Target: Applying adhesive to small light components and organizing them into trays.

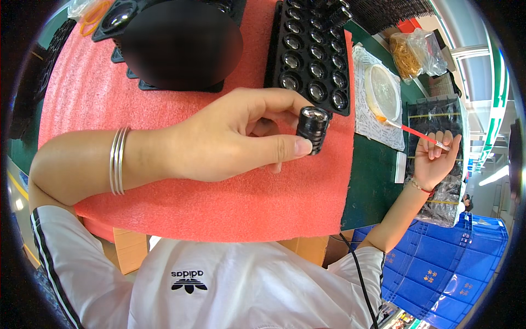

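Note:
My left hand (219, 137) is closed around a short black ribbed cylinder with a glass lens in its top (314, 123), pinched between thumb and fingers above the pink foam mat (263, 208). At the far right, my right hand (435, 164) grips a thin brush with a red handle (419, 135). Its orange end rests at the near rim of a round pale dish (366, 90). That dish sits on a printed paper sheet (362, 123). Just beyond my left hand is a black tray (304, 55) with rows of round glass-topped pieces.
Black stacked trays (115, 34) lie at the back left, partly hidden by a dark blurred oval. A bag of yellow bands (406, 57) lies at the back right. Wrapped dark stacks (441, 211) and blue crates (438, 263) stand right of the green table (375, 186).

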A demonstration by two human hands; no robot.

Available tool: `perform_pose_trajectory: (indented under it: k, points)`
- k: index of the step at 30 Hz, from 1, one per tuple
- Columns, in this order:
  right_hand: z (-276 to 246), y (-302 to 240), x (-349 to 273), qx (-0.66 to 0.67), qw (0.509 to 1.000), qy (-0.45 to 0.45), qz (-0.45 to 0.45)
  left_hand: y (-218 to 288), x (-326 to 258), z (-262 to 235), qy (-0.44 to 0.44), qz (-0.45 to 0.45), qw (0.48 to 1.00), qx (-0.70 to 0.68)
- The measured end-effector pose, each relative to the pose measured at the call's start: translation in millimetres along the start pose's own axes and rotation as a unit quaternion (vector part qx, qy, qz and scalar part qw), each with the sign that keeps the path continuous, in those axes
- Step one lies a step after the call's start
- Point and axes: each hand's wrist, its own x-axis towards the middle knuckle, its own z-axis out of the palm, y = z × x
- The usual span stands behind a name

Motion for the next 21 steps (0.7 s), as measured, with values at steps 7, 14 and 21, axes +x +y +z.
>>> perform_pose_trajectory:
  k: [7, 14, 21]
  points:
    - [1.9, 6.0, -2.2, -0.156, 0.986, 0.039, -0.051, 2.0, -0.1, -0.2, 0.005, -0.007, 1.0, 0.006]
    - [0.9, 8.4, -1.6, -0.152, 0.988, 0.026, -0.033, 1.4, -0.7, 0.1, 0.012, -0.016, 1.0, 0.008]
    - [-5.7, 0.9, 1.5, -0.062, 0.996, 0.032, -0.054, 1.9, -0.7, -0.7, 0.009, -0.013, 1.0, 0.013]
